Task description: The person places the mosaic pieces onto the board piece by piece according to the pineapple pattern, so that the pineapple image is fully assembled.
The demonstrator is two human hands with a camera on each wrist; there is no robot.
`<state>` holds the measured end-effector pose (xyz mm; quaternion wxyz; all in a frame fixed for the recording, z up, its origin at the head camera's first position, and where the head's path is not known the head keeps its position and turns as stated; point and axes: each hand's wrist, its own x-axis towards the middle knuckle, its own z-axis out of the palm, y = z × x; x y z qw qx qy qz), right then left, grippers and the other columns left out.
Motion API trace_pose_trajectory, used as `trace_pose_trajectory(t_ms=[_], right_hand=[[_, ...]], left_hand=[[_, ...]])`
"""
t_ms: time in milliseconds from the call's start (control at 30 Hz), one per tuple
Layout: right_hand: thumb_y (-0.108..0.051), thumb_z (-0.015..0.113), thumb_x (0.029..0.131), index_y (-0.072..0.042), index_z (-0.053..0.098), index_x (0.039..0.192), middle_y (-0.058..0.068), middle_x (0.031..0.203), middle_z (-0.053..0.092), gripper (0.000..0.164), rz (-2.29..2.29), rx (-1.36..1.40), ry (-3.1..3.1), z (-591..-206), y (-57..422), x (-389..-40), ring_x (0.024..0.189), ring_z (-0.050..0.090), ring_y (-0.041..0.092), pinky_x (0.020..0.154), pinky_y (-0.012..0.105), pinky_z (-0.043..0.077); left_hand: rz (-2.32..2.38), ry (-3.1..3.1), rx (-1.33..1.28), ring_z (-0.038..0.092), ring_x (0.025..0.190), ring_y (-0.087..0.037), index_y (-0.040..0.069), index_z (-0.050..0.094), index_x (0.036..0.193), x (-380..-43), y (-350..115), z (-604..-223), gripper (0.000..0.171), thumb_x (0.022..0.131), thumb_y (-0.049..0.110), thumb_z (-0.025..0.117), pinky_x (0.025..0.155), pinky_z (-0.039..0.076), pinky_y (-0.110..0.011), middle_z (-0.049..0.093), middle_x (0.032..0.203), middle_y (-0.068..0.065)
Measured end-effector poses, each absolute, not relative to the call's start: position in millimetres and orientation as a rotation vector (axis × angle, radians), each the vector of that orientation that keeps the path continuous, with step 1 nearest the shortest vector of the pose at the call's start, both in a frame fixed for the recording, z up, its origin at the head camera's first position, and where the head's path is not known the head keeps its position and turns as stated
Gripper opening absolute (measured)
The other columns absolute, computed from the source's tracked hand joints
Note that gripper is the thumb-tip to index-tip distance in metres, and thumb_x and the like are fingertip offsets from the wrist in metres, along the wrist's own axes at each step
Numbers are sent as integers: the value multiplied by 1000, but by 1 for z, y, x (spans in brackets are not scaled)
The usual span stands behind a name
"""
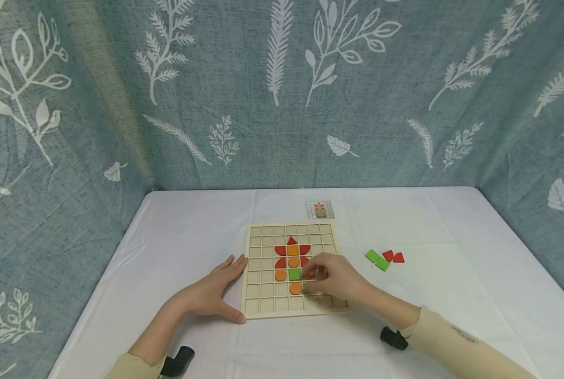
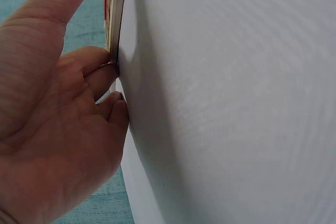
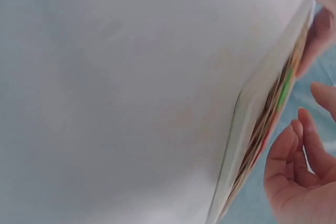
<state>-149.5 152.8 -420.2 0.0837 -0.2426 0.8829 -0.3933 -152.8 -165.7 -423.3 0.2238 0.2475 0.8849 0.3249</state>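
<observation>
A wooden grid board (image 1: 260, 291) lies on the table, holding red, orange and green pieces. My left hand (image 1: 210, 292) rests against its left edge, thumb and fingers spread; the left wrist view shows the fingertips at the board's rim. Over the board's right half is my right hand (image 1: 336, 279), thumb and forefinger apart above a partly covered green piece (image 1: 308, 288). No piece shows between those fingers in the right wrist view. Beside it are a green square (image 1: 294, 274) and an orange disc (image 1: 295, 288). A red triangle (image 1: 292, 240) tops the pattern, above an orange square (image 1: 293, 250).
Right of the board lie loose green squares (image 1: 382, 263) and red pieces (image 1: 398, 258). A small printed pattern card (image 1: 319, 209) lies behind the board. The white table (image 1: 191, 221) meets a leaf-patterned curtain (image 1: 263, 147) at the back and sides.
</observation>
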Motion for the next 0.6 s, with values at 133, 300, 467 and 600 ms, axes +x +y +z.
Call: trace_pose_trajectory(t_ms=[133,300,467,600], right_hand=[[-17,78,82,-13,72,99,-4,90,64,18,-1214,-567,2702,-418,175,-150,76,55,14,61,24,47],[-21,79,81,-12,71,102,-1,95,65,23,-1196,-349,2813,-420,208,-152,82,55,16,62,27,47],[-21,79,82,-9,72,104,6,100,65,26,-1052,-214,2970,-418,242,-156,82,54,20,65,32,45],[-20,78,82,-4,71,104,12,102,65,28,-977,-137,3012,-416,264,-158,81,54,22,65,33,44]], left_hand=[[892,2441,683,3,148,-38,2,21,154,-153,-165,-424,122,63,44,90,113,14,-62,16,161,-13],[893,2438,680,2,148,-38,2,22,154,-154,-166,-424,122,62,44,90,112,14,-63,17,161,-14],[893,2437,664,3,148,-37,3,22,155,-154,-165,-424,122,62,45,90,113,13,-63,17,161,-13],[887,2435,652,2,148,-37,4,22,155,-155,-165,-423,122,62,45,90,113,14,-62,17,161,-13]])
